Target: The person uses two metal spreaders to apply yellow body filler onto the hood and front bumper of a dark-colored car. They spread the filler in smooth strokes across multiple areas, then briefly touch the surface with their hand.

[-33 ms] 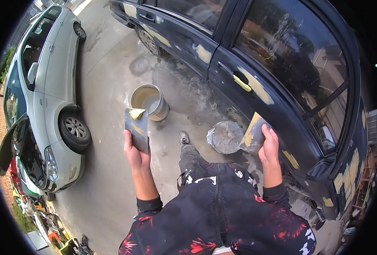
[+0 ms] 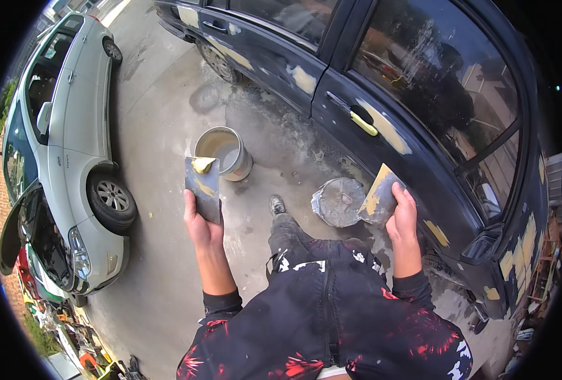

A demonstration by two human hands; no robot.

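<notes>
In my left hand (image 2: 204,223) is a flat grey putty spreader (image 2: 198,197), gripped by its lower end. A lump of yellow putty (image 2: 202,164) sits at its top edge, with a smear below. My right hand (image 2: 402,215) holds a second grey putty spreader (image 2: 382,206), tilted, with yellow putty along its left side. The two spreaders are well apart. Nearest to my right hand stands the dark car door (image 2: 357,161), with a patch of dried beige filler (image 2: 385,130) beside its handle (image 2: 362,122).
An open bucket (image 2: 243,166) stands on the concrete ahead of my left hand. A dusty lidded tub (image 2: 338,202) lies between my foot (image 2: 276,204) and the dark car. At left is a pale car (image 2: 91,145) with its hood raised. Assorted clutter (image 2: 84,348) lies at lower left.
The view has shifted slightly, so the cars and tub sit a little differently in it. Both hands keep the same hold on their spreaders.
</notes>
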